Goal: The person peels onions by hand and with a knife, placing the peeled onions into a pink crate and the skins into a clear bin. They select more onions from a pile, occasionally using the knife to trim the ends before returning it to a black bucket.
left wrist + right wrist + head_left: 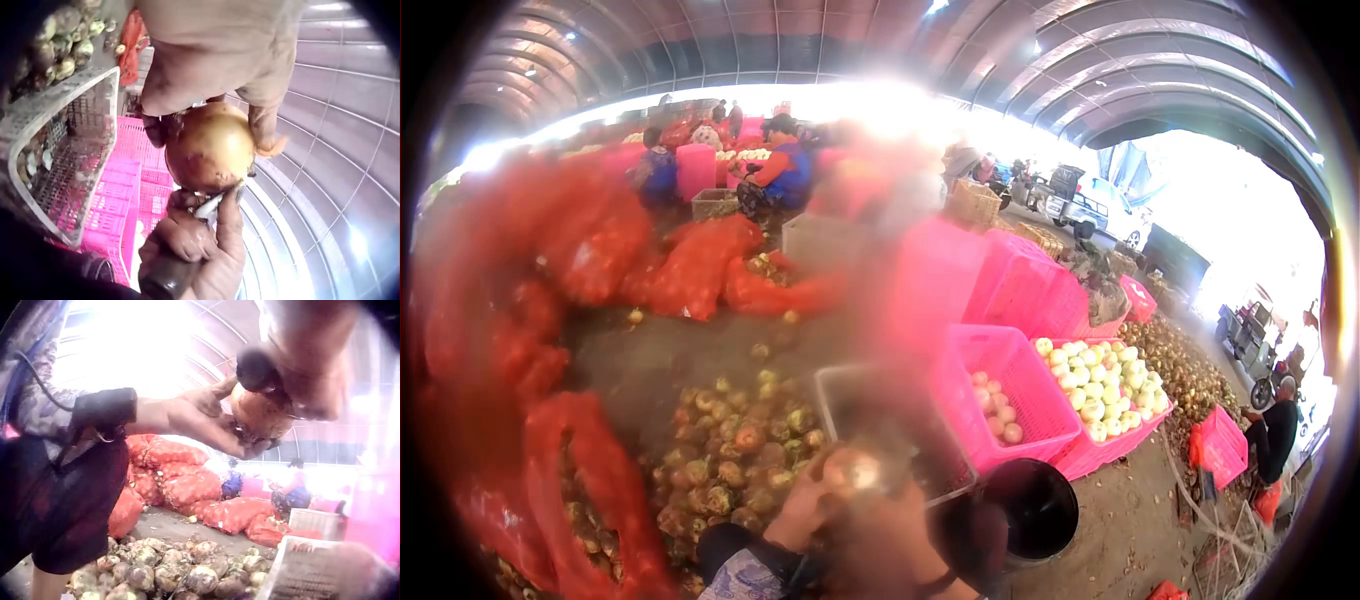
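A yellow-brown onion point(212, 147) sits in my left hand point(219, 59), its fingers and thumb curled round opposite sides. Below it in the left wrist view, my right hand point(215, 250) grips a small knife by its dark round handle point(170, 275). The short pale blade point(208, 206) and right fingertips are right at the onion's lower end. In the head view both hands meet over the edge of a heap of unpeeled onions point(740, 440), with the right hand point(895, 525) blurred. The right wrist view shows the onion point(259, 415) between both hands.
A dirty pale crate point(103, 134) stands ahead of the hands. To the right are a black bucket point(1032, 510), a pink crate point(1000, 350) with some peeled onions and a fuller pink crate point(1135, 420). Red net sacks point(700, 265) lie left. Other people point(785, 170) sit further back.
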Tool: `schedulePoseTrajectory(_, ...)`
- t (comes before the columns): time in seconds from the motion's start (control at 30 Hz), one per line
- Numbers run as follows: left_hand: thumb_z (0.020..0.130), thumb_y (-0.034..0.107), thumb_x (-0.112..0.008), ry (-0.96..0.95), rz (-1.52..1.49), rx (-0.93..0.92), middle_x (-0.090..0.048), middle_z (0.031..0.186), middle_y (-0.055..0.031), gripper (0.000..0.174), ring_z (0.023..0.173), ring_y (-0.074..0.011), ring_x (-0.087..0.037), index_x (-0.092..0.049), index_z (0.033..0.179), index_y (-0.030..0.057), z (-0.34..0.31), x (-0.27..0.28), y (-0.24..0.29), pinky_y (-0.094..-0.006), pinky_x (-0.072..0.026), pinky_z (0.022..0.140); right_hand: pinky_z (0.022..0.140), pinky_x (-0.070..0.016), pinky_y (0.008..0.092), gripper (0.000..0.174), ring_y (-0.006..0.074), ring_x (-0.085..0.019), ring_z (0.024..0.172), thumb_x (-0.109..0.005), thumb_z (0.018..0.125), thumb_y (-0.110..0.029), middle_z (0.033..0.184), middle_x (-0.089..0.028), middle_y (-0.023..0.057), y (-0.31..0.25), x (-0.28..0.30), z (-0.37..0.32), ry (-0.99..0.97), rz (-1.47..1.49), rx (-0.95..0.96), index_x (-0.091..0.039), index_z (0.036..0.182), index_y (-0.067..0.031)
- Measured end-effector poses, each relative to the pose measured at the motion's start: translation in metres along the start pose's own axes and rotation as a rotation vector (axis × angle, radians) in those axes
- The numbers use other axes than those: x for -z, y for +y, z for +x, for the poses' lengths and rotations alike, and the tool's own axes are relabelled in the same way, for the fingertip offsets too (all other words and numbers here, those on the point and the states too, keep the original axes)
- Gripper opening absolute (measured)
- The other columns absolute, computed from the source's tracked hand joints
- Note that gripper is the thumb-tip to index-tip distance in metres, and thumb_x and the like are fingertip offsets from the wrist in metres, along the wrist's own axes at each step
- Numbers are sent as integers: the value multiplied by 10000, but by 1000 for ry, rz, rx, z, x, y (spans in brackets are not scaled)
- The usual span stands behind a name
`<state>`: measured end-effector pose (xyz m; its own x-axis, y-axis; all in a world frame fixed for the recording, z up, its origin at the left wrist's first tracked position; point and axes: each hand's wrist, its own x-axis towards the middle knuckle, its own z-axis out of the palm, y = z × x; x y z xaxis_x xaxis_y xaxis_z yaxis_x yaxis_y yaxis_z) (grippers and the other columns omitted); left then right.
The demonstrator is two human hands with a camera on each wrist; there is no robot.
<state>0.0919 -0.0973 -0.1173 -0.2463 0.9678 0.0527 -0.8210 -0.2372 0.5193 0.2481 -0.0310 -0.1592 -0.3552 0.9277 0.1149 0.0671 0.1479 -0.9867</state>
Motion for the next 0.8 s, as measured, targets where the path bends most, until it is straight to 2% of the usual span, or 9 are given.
schedulePoseTrajectory(0.17, 691, -28, -827, -158, 599, -27, -561, 1311, -123, 841, 1177, -240, -580, -424, 1428, 23, 5, 20, 0, -364, -527, 981, 733, -554, 349, 331, 224, -705, 834, -718, 797, -190, 871, -716, 138, -46, 23, 0, 58, -76, -116, -690, 1068, -2)
schedulePoseTrajectory(0.23, 626, -9, -877, -106, 558, 94, -567, 1294, -115, 964, 1123, -232, -599, -385, 1453, 32, -4, -9, 3, -343, -542, 916, 417, -391, 261, 275, 93, -508, 483, -780, 787, -62, 661, -605, 33, -54, 24, 0, 57, 154, -80, -639, 1010, 17)
schedulePoseTrajectory(0.37, 558, 60, -921, -167, 743, 26, -575, 1252, -104, 998, 1100, -230, -607, -415, 1417, 32, 1, -6, -7, -345, -532, 917, 420, -388, 254, 213, 83, -514, 472, -739, 799, -45, 653, -610, 42, -90, 37, -8, -52, 69, -123, -639, 968, 38)
schedulePoseTrajectory(0.43, 529, 109, -928, -101, 1130, -210, -581, 1234, -97, 946, 1098, -225, -608, -470, 1353, 37, 8, 12, -10, -339, -529, 917, 420, -392, 253, 181, 84, -526, 467, -720, 795, -27, 638, -602, 42, -76, 35, -5, -101, 272, -130, -626, 933, 44)
schedulePoseTrajectory(0.5, 500, 139, -928, -62, 1126, -233, -600, 1195, -96, 912, 1087, -235, -621, -502, 1300, 35, 9, 4, -8, -349, -536, 920, 404, -390, 256, 164, 93, -528, 446, -715, 790, -22, 622, -599, 50, -68, 36, -4, -112, 302, -150, -604, 888, 47)
schedulePoseTrajectory(0.57, 505, 123, -921, 21, 731, -103, -615, 1178, -105, 897, 1067, -241, -635, -499, 1290, 26, 3, -17, -3, -375, -548, 925, 386, -387, 261, 161, 108, -530, 427, -711, 789, -22, 603, -595, 63, -63, 35, -4, -107, 385, -124, -583, 861, 46)
schedulePoseTrajectory(0.67, 556, 117, -937, 48, 574, -123, -593, 1229, -120, 937, 1097, -254, -626, -450, 1347, -10, 8, 1, -8, -400, -561, 944, 421, -414, 285, 155, 123, -565, 506, -739, 796, -103, 638, -625, 44, -68, 42, -7, -55, -1, -65, -686, 873, 20)
schedulePoseTrajectory(0.7, 582, 106, -927, 60, 492, -156, -580, 1251, -118, 924, 1116, -256, -617, -439, 1358, -15, 8, 19, -10, -393, -558, 952, 416, -419, 290, 152, 128, -574, 507, -733, 795, -91, 647, -635, 54, -67, 38, -3, -43, 3, -243, -690, 882, 26)
schedulePoseTrajectory(0.8, 667, -43, -804, 54, 203, -191, -571, 1257, -118, 813, 1148, -245, -597, -405, 1375, -34, 8, 14, 0, -379, -532, 985, 425, -436, 265, 135, 119, -567, 491, -697, 787, -29, 654, -643, 59, -71, 39, -8, 6, -22, -1, -692, 912, 20)
